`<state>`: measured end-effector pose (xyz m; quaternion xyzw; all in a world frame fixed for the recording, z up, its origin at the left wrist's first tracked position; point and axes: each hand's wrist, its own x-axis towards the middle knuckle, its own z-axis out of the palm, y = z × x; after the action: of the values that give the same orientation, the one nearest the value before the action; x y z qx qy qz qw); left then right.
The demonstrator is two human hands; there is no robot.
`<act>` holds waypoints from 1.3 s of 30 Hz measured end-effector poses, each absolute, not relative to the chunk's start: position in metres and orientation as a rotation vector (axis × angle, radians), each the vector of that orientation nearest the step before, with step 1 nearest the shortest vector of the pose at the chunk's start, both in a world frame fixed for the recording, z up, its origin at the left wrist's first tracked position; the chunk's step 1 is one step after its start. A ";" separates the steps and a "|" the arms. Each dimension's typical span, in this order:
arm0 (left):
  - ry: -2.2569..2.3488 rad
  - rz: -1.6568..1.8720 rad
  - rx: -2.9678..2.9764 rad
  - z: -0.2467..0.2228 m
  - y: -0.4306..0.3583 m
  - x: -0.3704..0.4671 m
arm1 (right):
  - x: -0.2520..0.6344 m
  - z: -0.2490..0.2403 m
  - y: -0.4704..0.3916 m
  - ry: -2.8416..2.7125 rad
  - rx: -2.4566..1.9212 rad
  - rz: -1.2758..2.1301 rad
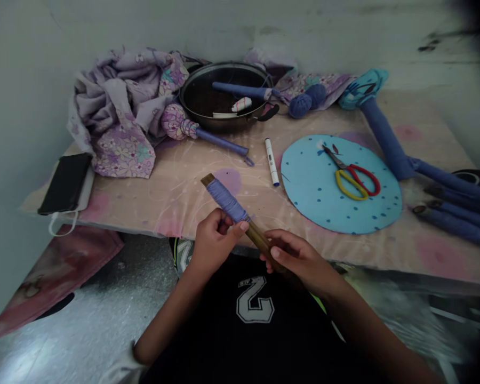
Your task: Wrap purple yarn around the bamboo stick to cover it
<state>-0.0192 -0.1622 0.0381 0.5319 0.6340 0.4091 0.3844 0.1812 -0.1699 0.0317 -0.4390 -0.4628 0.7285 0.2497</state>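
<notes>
1. Head view, hands: your left hand [213,241] is pinched shut on the stick [240,213] where the purple yarn wrap [227,200] ends, thumb pressed on the last turns. Your right hand [294,256] is clamped round the bare lower end of the same stick.
2. Stick position: held in the air just off the near table [176,186] edge, tilted, wrapped end pointing up-left over the tabletop, bare end toward your chest.
3. Step in hand, my read: wrapping yarn down the stick, roughly half covered. I can't make out a loose yarn tail.
4. Next move, judgement: needs steady tension under the left thumb while the right hand turns the stick, so new turns sit tight against the last ones.
5. Table, same view: scissors [354,178] lie on the blue disc [340,184]; a white marker [271,161] sits just left of it; pan [228,96] at the back holds small items; floral cloth [122,106] heaped back-left; finished wrapped sticks [456,200] lie at the right.
</notes>
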 end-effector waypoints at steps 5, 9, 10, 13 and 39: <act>1.640 0.987 1.424 0.043 -0.165 -0.020 | 0.174 0.035 -0.169 -1.503 -1.377 1.764; 1.597 0.989 1.443 0.049 -0.165 -0.016 | 0.165 0.037 -0.172 -1.727 -1.543 1.473; 1.612 0.998 1.441 0.049 -0.165 -0.015 | 0.163 0.037 -0.173 -1.763 -1.579 1.414; 1.675 1.023 1.421 0.048 -0.163 -0.013 | 0.161 0.041 -0.177 -1.772 -1.564 1.456; 1.861 0.922 1.810 0.047 -0.162 -0.015 | 0.168 0.038 -0.171 -1.368 -1.363 1.885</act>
<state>-0.0146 -0.1615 0.0466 0.6448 0.6630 0.3285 0.1919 0.1684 -0.1710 0.0382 -0.4927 -0.4945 0.6814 0.2199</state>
